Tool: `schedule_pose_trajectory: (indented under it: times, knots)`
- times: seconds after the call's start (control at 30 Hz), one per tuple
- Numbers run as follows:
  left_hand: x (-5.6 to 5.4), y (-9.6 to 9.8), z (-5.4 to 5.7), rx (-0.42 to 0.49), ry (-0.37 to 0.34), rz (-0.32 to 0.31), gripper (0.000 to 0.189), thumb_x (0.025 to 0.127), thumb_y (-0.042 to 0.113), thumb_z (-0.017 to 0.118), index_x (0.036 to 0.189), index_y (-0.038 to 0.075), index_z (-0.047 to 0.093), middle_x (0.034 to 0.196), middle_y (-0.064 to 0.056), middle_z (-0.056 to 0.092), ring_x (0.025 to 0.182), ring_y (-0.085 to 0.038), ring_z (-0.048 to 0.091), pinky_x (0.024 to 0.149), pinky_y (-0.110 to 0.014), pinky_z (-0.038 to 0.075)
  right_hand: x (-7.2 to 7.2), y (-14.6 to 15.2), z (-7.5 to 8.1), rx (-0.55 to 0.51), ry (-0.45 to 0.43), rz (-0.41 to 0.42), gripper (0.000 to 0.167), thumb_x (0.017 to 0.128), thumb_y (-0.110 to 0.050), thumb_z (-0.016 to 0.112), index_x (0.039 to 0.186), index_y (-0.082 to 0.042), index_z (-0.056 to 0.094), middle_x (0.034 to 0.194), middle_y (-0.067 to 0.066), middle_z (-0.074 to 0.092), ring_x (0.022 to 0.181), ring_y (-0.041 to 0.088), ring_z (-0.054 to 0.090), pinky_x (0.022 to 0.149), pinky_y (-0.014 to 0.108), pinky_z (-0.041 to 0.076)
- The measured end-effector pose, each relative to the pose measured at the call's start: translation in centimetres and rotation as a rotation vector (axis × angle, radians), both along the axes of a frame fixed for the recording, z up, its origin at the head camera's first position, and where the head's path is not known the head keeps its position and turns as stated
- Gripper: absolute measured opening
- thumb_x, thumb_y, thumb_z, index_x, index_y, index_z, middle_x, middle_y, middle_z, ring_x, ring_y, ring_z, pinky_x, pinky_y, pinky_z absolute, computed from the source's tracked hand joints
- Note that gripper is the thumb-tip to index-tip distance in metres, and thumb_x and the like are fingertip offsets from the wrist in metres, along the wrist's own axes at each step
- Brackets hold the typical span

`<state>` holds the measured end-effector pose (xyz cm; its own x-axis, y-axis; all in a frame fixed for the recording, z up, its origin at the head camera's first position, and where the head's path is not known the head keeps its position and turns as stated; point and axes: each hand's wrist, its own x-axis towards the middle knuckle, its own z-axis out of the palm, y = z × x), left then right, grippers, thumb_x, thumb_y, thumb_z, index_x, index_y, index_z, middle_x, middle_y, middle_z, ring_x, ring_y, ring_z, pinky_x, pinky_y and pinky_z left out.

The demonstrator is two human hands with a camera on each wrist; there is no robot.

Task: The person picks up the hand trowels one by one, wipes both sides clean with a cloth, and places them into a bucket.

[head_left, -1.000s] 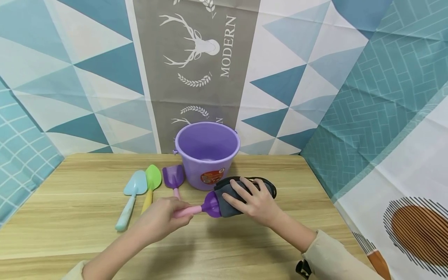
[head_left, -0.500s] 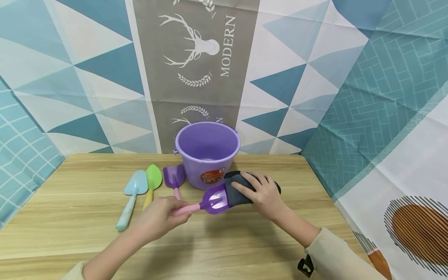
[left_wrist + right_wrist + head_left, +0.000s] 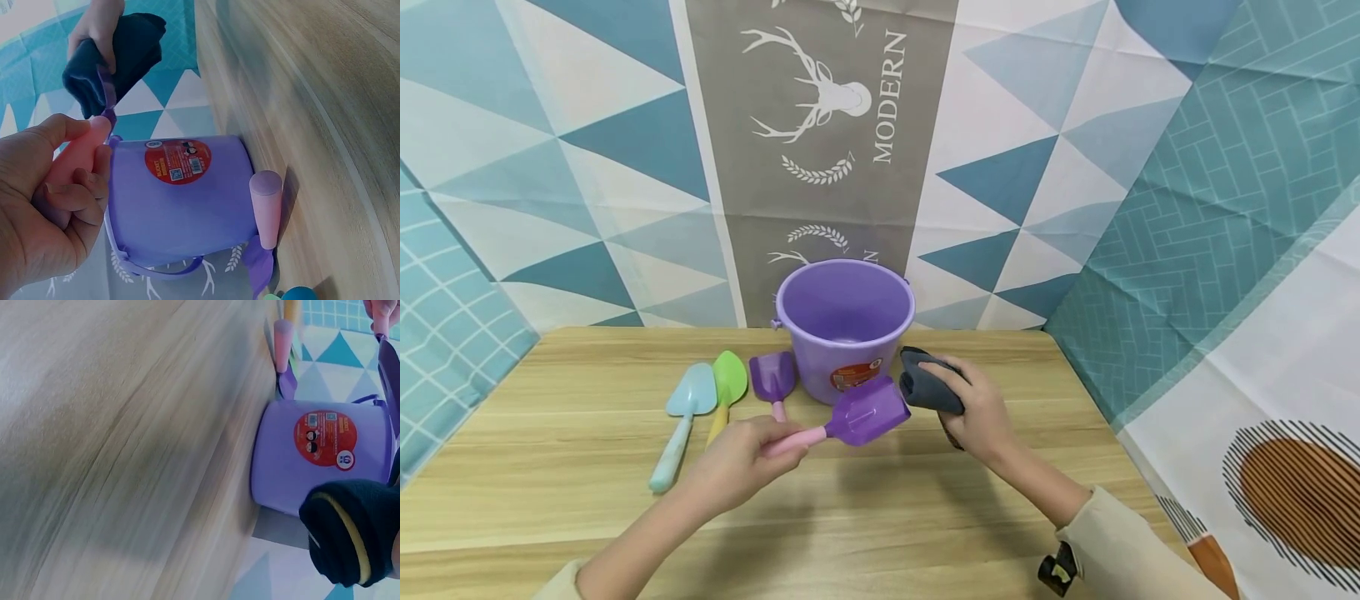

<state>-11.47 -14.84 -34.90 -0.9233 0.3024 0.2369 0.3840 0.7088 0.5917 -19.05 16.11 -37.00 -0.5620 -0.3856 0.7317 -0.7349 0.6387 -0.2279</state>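
Observation:
My left hand [image 3: 741,462] grips the pink handle of a toy shovel with a purple blade [image 3: 871,412], held above the table in front of the bucket. To the right, my right hand [image 3: 981,412] holds a bunched dark grey cloth [image 3: 928,390] beside the blade's tip. Whether cloth and blade touch is hard to tell. In the left wrist view, fingers and thumb wrap the pink handle [image 3: 65,172], and the blade is seen nearly edge-on against the cloth [image 3: 134,50]. The right wrist view shows a yellowish strip along the folded cloth [image 3: 337,534]; most of the right hand is out of frame there.
A purple bucket [image 3: 811,358] with a red label stands at the table's back. Left of it lie a second purple shovel [image 3: 772,377], a green-bladed trowel [image 3: 728,379] with a yellow handle, and a light blue trowel [image 3: 691,393]. Patterned cloth walls [image 3: 1000,125] enclose the wooden table [image 3: 880,533].
The cloth has slid off the shovel blade toward the right and back, leaving the blade uncovered. My right hand now grips it bunched instead of spread over the blade. The left hand barely moved.

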Motion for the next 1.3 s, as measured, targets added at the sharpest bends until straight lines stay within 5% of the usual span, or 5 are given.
schedule_pose_trajectory:
  times: [0.7, 1.03, 1.3]
  knots:
    - [0.1, 0.3, -0.1, 0.118, -0.041, 0.036, 0.021, 0.085, 0.028, 0.068, 0.101, 0.015, 0.072, 0.074, 0.009, 0.062, 0.064, -0.003, 0.048, 0.053, -0.019, 0.044, 0.9, -1.3, 0.3, -0.324, -0.475, 0.034, 0.049, 0.079, -0.014, 0.075, 0.123, -0.009, 0.054, 0.117, 0.011, 0.062, 0.100, 0.025, 0.062, 0.083, 0.042, 0.051]
    - [0.1, 0.5, -0.4, 0.172, -0.023, 0.056, 0.021, 0.085, 0.026, 0.069, 0.100, 0.013, 0.072, 0.073, 0.007, 0.063, 0.062, -0.002, 0.049, 0.052, -0.020, 0.045, 1.1, -1.5, 0.5, -0.407, -0.511, 0.008, 0.048, 0.080, -0.001, 0.070, 0.123, 0.001, 0.051, 0.118, 0.021, 0.060, 0.103, 0.033, 0.061, 0.085, 0.044, 0.051]
    - [-0.1, 1.0, -0.4, 0.239, -0.040, 0.046, 0.020, 0.085, 0.026, 0.068, 0.100, 0.013, 0.072, 0.073, 0.005, 0.063, 0.060, -0.002, 0.050, 0.050, -0.021, 0.046, 1.0, -1.5, 0.3, -0.451, -0.560, 0.019, 0.047, 0.079, -0.008, 0.073, 0.120, -0.007, 0.051, 0.119, 0.014, 0.060, 0.103, 0.026, 0.060, 0.084, 0.038, 0.052]
